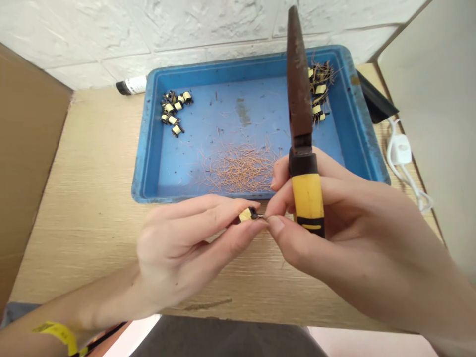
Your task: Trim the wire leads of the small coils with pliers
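Between the fingertips and thumb of my left hand is a small transformer, black with yellow tape around it. Its wire ends point right, to where the thumb and finger of my right hand pinch them. My right hand also holds a pliers-like tool with a yellow and black handle. The tool's long, brown, rusty nose points up, away from the transformer. Its exact type is unclear from this angle. Both hands are closed, just in front of a blue tray.
Inside the tray, a pile of short copper wire bits lies near the front. Several transformers are at its left, and others with long wires at its right. A white bottle with a black cap and a white cord switch flank the tray.
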{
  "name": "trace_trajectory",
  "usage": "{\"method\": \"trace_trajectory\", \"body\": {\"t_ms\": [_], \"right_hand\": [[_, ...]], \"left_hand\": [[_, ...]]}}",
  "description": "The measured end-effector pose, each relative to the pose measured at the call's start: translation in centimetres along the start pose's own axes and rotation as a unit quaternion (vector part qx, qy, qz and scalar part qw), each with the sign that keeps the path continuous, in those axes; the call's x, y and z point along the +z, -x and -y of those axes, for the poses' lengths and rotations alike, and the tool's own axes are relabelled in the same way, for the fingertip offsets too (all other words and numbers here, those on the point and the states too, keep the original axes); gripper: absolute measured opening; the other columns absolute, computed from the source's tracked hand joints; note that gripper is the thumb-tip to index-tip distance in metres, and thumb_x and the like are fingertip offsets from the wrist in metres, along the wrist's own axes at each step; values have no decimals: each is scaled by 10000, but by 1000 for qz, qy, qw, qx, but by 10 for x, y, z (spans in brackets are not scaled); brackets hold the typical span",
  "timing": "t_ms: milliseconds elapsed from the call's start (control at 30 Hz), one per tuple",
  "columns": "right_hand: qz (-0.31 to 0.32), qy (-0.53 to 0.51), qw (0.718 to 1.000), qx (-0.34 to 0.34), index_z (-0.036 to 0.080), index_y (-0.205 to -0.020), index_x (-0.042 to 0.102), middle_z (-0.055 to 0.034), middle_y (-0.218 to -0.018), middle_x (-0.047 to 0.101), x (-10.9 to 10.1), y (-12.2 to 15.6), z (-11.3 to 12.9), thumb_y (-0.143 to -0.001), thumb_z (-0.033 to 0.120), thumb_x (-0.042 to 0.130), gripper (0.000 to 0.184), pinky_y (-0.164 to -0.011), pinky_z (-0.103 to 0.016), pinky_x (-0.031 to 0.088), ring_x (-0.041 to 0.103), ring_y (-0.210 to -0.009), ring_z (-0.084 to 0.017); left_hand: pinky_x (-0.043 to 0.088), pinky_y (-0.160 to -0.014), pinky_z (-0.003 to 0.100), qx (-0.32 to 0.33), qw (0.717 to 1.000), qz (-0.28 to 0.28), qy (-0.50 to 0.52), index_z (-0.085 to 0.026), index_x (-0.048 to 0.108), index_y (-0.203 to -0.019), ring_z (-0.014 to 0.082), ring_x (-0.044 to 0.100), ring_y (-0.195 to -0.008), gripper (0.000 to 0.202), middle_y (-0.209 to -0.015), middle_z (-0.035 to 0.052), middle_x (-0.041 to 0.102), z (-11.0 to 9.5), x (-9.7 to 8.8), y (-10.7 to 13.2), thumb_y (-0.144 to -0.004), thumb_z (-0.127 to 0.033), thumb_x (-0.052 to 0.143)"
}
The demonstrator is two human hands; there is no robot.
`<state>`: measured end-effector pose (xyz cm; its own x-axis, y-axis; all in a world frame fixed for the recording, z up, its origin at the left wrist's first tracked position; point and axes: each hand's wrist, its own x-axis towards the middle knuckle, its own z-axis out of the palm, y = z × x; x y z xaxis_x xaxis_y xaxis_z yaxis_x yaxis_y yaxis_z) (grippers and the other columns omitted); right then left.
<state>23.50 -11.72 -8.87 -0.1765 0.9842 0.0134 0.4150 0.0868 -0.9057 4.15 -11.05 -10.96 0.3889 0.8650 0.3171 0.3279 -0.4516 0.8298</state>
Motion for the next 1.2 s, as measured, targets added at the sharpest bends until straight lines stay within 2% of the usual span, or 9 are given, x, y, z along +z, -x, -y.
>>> {"method": "trace_trajectory", "body": {"t_ms": [300, 400, 500, 667, 767, 867, 967, 1067, 1200], "right_hand": [[-2, -22, 999, 25, 203, -528, 593, 17, -777, 599, 1, 2, 0, -773, 169, 619, 249, -678, -219, 547, 568, -693, -68], [9, -32, 999, 32, 202, -527, 590, 18, -776, 588, 1, 0, 2, -759, 152, 615, 238, -699, -222, 550, 575, -708, -71], [15, -31, 999, 35, 199, -556, 615, 14, -796, 596, 0, 0, 2, -785, 145, 618, 235, -657, -211, 539, 588, -710, -69], [14, -32, 999, 13, 240, -678, 710, 37, -844, 643, -3, 3, 1, -800, 134, 656, 170, -565, -185, 480, 613, -736, -60], [-2, -29, 1000, 7, 256, -699, 712, 43, -866, 659, -6, 3, -1, -809, 152, 671, 157, -561, -178, 470, 627, -765, -62], [-9, -24, 1000, 0, 264, -689, 708, 44, -861, 659, -7, 2, -2, -813, 159, 672, 166, -590, -170, 481, 629, -776, -64], [-5, -18, 1000, -5, 266, -684, 714, 44, -866, 650, -6, 1, -3, -815, 172, 675, 167, -575, -181, 475, 606, -726, -59], [-8, -19, 1000, -7, 263, -689, 721, 40, -883, 638, -6, 1, -4, -811, 182, 681, 153, -592, -193, 493, 592, -688, -54], [-3, -9, 1000, -16, 256, -680, 720, 36, -875, 638, -7, 0, -3, -785, 137, 684, 163, -685, -193, 533, 616, -723, -62]], "left_hand": [[633, -723, 128, 13, 1000, 22, 2, -212, 834, -1020, 118, 794, -752, 118, -1000, 32, 865, 0, -4, 3, -922, -178, 776], [630, -746, 124, 36, 999, 21, 11, -193, 821, -1056, 110, 791, -774, 146, -991, 38, 861, 5, -2, 3, -927, -146, 771], [625, -769, 123, 54, 998, 17, 34, -187, 809, -1096, 100, 788, -810, 186, -985, 28, 854, 11, 1, 3, -934, -111, 756], [639, -792, 215, 20, 995, 33, 94, -314, 790, -1264, 139, 775, -870, 414, -1028, 20, 839, 19, 2, 0, -922, -82, 763], [624, -840, 232, 20, 988, 63, 140, -339, 742, -1354, 150, 745, -937, 453, -1101, 49, 805, 21, -2, -3, -946, -142, 760], [616, -822, 223, -28, 966, 123, 226, -337, 712, -1398, 133, 721, -905, 379, -1148, 69, 737, 24, -7, -6, -1026, -272, 676], [611, -766, 230, -101, 926, 169, 322, -331, 742, -1367, 127, 702, -846, 345, -1090, 73, 700, 26, -11, -6, -1088, -391, 548], [591, -737, 214, -139, 904, 171, 367, -304, 803, -1263, 157, 685, -922, 355, -986, 76, 718, 28, -13, -5, -1099, -420, 511], [596, -740, 175, -192, 881, 155, 404, -315, 838, -1143, 114, 710, -852, 197, -1005, 38, 768, 26, -13, -4, -1029, -313, 677]]}}
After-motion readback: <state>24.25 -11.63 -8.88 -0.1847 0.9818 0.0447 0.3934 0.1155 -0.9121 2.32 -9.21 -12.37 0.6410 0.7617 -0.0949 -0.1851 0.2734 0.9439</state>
